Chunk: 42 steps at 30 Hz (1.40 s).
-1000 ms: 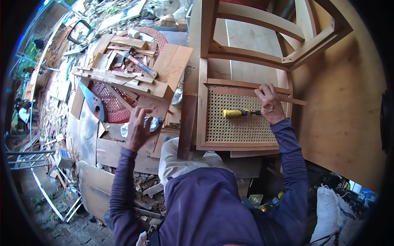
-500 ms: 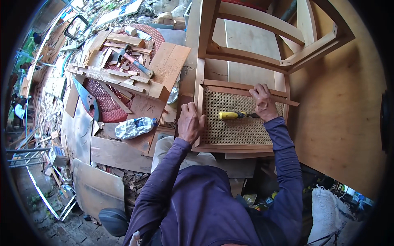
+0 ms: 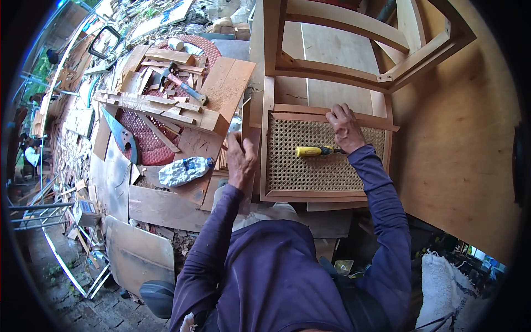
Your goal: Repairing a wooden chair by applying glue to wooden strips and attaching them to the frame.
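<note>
A framed woven cane panel [image 3: 310, 180] lies in front of me. Along its far edge runs a thin wooden strip [image 3: 376, 122], its right end sticking out past the frame. My right hand [image 3: 347, 131] has its fingers curled over this strip. On the cane rests a screwdriver with a yellow and black handle [image 3: 310, 151]; its tip end is hidden by my right wrist. Left of the panel, my left hand [image 3: 241, 163] is closed around the lower end of a slim wooden piece [image 3: 246, 119] that points away from me.
A wooden chair-like frame [image 3: 343, 74] stands beyond the panel, beside a large plywood sheet [image 3: 459, 149]. To the left, a red woven seat [image 3: 145, 135] bears wood offcuts, a hammer [image 3: 185, 86] and a handsaw [image 3: 121, 133]. A crumpled plastic bottle [image 3: 185, 171] lies nearer.
My left hand has left the panel's left edge, moved left and taken hold of the slim wooden piece. My right hand has shifted slightly left and away, still at the strip.
</note>
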Tool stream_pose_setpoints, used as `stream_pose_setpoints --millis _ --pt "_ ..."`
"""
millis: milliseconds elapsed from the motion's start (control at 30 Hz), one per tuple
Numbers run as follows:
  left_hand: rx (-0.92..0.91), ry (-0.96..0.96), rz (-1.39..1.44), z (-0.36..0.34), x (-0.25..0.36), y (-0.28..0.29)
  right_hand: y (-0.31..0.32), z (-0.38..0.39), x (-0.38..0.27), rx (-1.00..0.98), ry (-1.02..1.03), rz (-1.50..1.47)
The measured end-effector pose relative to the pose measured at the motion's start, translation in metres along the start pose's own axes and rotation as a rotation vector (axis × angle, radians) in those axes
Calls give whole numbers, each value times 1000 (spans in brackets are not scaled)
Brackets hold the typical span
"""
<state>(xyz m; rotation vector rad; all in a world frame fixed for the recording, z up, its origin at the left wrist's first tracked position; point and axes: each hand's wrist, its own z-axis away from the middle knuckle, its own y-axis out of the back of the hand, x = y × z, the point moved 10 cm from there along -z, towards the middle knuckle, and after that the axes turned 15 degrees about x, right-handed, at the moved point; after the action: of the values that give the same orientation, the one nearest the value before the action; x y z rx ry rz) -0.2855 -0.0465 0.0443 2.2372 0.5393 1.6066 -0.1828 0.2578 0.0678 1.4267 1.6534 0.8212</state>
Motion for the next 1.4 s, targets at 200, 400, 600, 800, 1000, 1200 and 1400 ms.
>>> stream_pose_setpoints --millis 200,400,600,800,1000,1200,1400 --pt "-150 83 29 -40 -3 -41 -11 -3 -2 6 -7 8" --pt "-202 155 32 -49 1 -57 -18 -5 -1 7 -13 29" --pt "-254 199 -24 -56 -6 -84 -22 -9 4 25 -11 41" --pt "-206 59 104 -61 -34 -113 -14 -5 9 210 -8 -43" --pt "-286 124 -74 -68 -46 -106 -31 -3 5 116 -61 15" --pt "-314 156 17 -66 -30 -111 -35 4 8 87 -79 106" --pt "-301 145 -35 -70 -33 -112 -35 5 5 120 -66 69"
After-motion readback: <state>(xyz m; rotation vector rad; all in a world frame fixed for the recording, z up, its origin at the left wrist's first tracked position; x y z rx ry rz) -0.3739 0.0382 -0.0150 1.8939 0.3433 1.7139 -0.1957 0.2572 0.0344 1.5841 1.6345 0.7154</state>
